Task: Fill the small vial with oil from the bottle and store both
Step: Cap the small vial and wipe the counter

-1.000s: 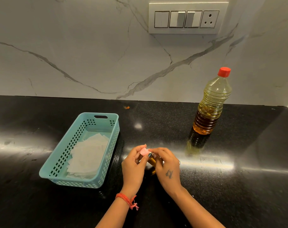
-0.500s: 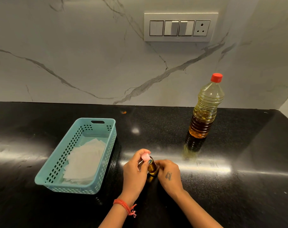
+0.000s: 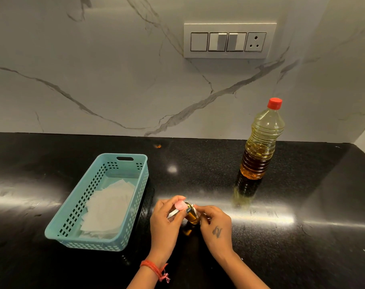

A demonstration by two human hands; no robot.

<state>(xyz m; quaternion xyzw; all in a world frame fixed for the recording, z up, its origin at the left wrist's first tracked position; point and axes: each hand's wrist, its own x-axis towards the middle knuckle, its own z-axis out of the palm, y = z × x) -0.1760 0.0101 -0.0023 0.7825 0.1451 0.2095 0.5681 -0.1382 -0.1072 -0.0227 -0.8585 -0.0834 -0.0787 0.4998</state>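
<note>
Head view showed small amber glass vial (image 3: pixel 192 216) upright on black counter (image 3: pixel 281 247), steadied by right hand (image 3: pixel 216 228) fingertips, left hand (image 3: pixel 167 220) pinching round pink cap (image 3: pixel 180 205) at its mouth; capping judged underway, seating next, then basket storage.

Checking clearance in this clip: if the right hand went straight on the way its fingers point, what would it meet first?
Probably the small vial, which the right hand already touches, then the left hand; depth is unclear.
</note>
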